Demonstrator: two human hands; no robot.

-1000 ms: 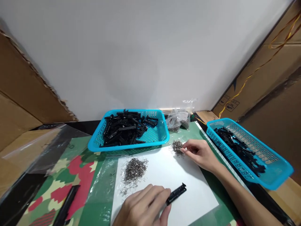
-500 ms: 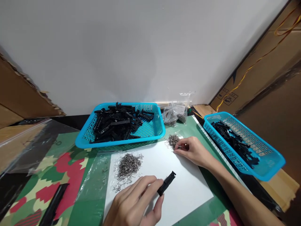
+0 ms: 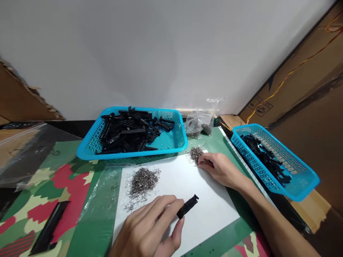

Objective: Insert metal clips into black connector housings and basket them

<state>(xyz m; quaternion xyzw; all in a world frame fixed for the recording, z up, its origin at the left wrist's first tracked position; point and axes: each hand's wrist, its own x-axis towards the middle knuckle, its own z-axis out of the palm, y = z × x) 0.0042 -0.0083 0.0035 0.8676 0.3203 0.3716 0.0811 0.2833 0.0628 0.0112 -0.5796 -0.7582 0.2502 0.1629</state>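
My left hand (image 3: 152,226) pinches a small black plastic part (image 3: 188,206) between thumb and fingers, its notched end pointing up and to the right. It is held above a white sheet (image 3: 211,210). At the sheet's far edge my right hand (image 3: 218,167) has its fingertips pressed together against a small pile of bent metal pieces (image 3: 195,153); whatever is between them is too small to make out. A larger pile of similar thin bent metal pieces (image 3: 144,181) lies on the sheet's left side, beyond my left hand.
A blue basket (image 3: 179,142) heaped with black plastic parts stands at the back; another blue basket (image 3: 302,192) with black parts is at right. Clear bags of metal pieces (image 3: 199,125) lean by the wall. A long black piece (image 3: 50,226) rests on the patterned cover at left.
My right fingertips have closed together more at the small pile. My left hand still holds the black part, now tilted slightly flatter. The view has shifted a little.
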